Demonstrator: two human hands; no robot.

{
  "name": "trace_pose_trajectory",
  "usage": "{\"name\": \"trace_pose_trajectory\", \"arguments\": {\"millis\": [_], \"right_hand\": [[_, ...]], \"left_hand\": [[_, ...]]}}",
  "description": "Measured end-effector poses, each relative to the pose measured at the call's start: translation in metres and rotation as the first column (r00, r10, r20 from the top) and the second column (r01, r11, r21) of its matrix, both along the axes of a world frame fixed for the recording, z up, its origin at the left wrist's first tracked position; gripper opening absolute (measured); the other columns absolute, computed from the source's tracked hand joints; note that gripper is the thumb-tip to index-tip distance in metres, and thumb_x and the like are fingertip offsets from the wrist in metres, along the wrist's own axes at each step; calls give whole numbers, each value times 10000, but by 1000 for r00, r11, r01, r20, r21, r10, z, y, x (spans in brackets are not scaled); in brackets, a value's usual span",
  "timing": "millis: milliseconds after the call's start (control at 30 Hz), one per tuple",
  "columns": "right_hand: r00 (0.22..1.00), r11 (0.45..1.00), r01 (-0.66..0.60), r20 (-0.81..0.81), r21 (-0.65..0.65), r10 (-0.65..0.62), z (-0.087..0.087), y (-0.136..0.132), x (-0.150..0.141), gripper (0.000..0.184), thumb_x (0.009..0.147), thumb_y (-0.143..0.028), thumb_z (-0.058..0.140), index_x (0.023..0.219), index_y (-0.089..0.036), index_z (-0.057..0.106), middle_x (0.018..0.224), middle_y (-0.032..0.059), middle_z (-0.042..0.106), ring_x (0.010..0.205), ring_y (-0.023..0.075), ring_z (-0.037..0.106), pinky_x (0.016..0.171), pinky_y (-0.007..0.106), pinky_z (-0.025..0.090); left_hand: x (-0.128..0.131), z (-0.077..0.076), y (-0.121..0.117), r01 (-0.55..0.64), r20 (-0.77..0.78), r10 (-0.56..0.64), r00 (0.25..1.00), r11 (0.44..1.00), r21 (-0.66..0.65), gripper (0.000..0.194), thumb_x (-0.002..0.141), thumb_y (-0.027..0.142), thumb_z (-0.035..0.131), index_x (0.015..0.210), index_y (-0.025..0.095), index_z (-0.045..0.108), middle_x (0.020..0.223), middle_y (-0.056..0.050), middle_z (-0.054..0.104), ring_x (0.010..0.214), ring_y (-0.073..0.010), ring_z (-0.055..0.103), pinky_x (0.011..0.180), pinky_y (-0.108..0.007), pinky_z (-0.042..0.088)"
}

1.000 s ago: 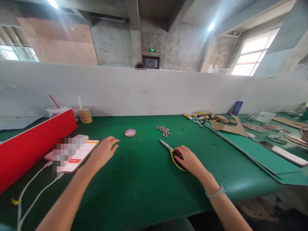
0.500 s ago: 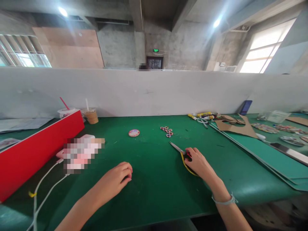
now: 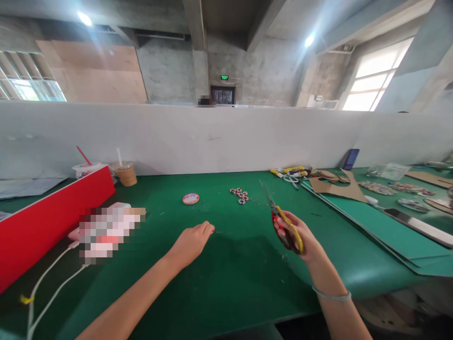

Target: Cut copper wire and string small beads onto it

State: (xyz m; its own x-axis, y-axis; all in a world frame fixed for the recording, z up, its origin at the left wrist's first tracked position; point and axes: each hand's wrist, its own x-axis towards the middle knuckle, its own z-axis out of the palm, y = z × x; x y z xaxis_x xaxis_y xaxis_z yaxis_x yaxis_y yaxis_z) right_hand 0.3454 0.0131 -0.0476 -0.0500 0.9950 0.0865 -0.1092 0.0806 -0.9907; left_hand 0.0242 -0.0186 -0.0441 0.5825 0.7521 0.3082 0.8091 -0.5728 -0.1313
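My right hand (image 3: 299,238) grips a pair of scissors (image 3: 286,229) by the red and yellow handles, raised above the green tabletop with the blades pointing away and up. My left hand (image 3: 193,241) hovers low over the table, fingertips pinched together. A faint thin line shows just right of those fingertips; what they hold is too fine to make out. Beyond the hands lie a small cluster of beaded rings (image 3: 239,194) and a round flat disc (image 3: 191,199) with a red rim.
On the left are a red panel (image 3: 53,226), a blurred pink device with white cables and an iced drink cup (image 3: 125,174). Yellow markers (image 3: 293,169), cardboard offcuts (image 3: 336,184), green boards (image 3: 371,231) and a phone (image 3: 421,226) lie to the right. A white partition (image 3: 212,137) closes the back.
The scissors have been lifted off the table in my right hand, blades turned upward. My left hand has moved right and forward, its fingers now pinched. The view has swung slightly right.
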Motion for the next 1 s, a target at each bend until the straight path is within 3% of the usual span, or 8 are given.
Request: {"name": "trace_pose_trajectory", "arguments": {"millis": [100, 200, 300, 567, 733, 1000], "right_hand": [[986, 998, -32, -164, -48, 24, 6, -3, 0, 438, 703, -544, 626, 922, -165, 591, 602, -7, 522, 409, 72, 368, 379, 217, 308], [987, 998, -27, -157, -54, 18, 9, -3, -8, 515, 761, -605, 516, 972, -145, 608, 557, -15, 489, 382, 73, 317, 350, 226, 257], [988, 997, -64, -142, -46, 57, 12, 1, -24, 480, 774, -551, 545, 994, -129, 606, 565, -14, 506, 398, 71, 340, 361, 218, 248], [971, 984, -162, -166, 78, 173, 31, 17, -117, 305, 729, -368, 636, 916, -130, 601, 463, -57, 479, 361, 49, 330, 359, 193, 203], [975, 980, -197, -101, 35, 199, 20, 25, -166, 271, 686, -353, 636, 837, -137, 573, 404, -79, 446, 311, 47, 343, 328, 171, 229], [976, 980, -195, -97, 26, 197, 0, 36, -170, 285, 701, -371, 628, 843, -131, 572, 416, -81, 448, 315, 40, 347, 318, 159, 243]], "left_hand": [[0, -10, 2, 15, -73, -14, 997, 1000, 14, 323, 969, 188, 221, 927, 148, 539, 818, -65, 568, 692, -182, 583, 556, -285, 447], [-1, -19, 1, 48, -93, -46, 995, 999, 23, 300, 960, 176, 252, 897, 155, 545, 809, -64, 565, 683, -184, 574, 555, -290, 455], [-3, -23, 0, 72, -26, -72, 997, 997, 16, 275, 948, 169, 283, 898, 167, 553, 810, -68, 560, 695, -179, 571, 581, -285, 471], [-4, -21, 1, 38, -63, -40, 997, 998, -43, 244, 909, 97, 326, 961, 175, 551, 900, -81, 578, 732, -189, 604, 609, -292, 489], [-3, -20, 1, 14, -75, -17, 997, 999, -51, 205, 903, 98, 354, 925, 179, 541, 880, -65, 587, 714, -189, 610, 596, -288, 486], [0, -17, -1, 32, -77, -40, 996, 994, -101, 244, 881, 51, 351, 989, 167, 537, 918, -67, 599, 759, -192, 611, 640, -289, 489]]}}
